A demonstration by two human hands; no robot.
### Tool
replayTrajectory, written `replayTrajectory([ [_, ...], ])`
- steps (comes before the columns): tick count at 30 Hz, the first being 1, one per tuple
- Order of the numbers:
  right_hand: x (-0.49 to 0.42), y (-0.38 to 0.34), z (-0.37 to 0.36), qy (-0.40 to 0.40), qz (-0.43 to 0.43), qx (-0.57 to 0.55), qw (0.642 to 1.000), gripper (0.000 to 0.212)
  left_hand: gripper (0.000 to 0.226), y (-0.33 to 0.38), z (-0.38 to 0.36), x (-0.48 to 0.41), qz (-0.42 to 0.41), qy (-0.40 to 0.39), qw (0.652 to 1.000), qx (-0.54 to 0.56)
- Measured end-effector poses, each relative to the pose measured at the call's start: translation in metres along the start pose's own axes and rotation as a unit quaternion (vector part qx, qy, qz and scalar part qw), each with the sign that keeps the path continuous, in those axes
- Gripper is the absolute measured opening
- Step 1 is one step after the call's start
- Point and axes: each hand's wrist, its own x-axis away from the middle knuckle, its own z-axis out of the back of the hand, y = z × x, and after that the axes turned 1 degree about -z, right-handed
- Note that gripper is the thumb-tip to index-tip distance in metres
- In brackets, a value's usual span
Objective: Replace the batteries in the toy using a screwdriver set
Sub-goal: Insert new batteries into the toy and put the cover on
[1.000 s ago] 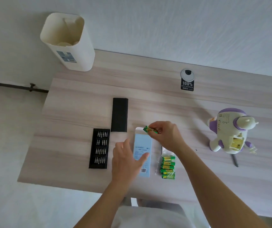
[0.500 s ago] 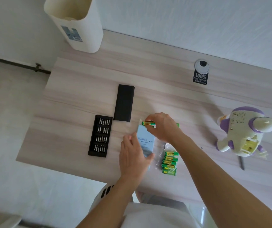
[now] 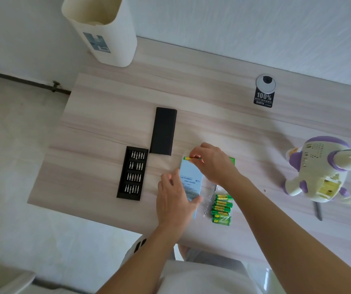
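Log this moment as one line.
right hand: pinches green battery at far end of blue box | left hand: holds blue box | toy: battery bay open, untouched

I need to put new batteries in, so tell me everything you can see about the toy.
The toy is a cream plastic figure with purple trim and a grid of small speaker holes on its body. It lies tipped over on the wooden table, at the right. Its battery compartment stands open, yellowish inside; whether cells remain is unclear. A dark screwdriver lies right beside it.
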Motion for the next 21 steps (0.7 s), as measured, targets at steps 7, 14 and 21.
replayTrajectory([
  [7,0.011,0.002,-0.010,0.028,-0.003,0.002,1.000,0.028,0.093,-0.002,-0.002,-0.001,0.004,-0.002,1.000,0.007],
  [14,0.018,0.006,-0.009,-0.006,-0.028,-0.061,0.998,0.029,0.089,0.001,-0.001,0.001,0.002,0.011,1.000,-0.006],
  [21,0.026,0.003,-0.007,0.055,-0.055,-0.118,0.990,0.020,0.087,0.003,-0.002,0.003,-0.032,0.052,0.998,-0.013],
])
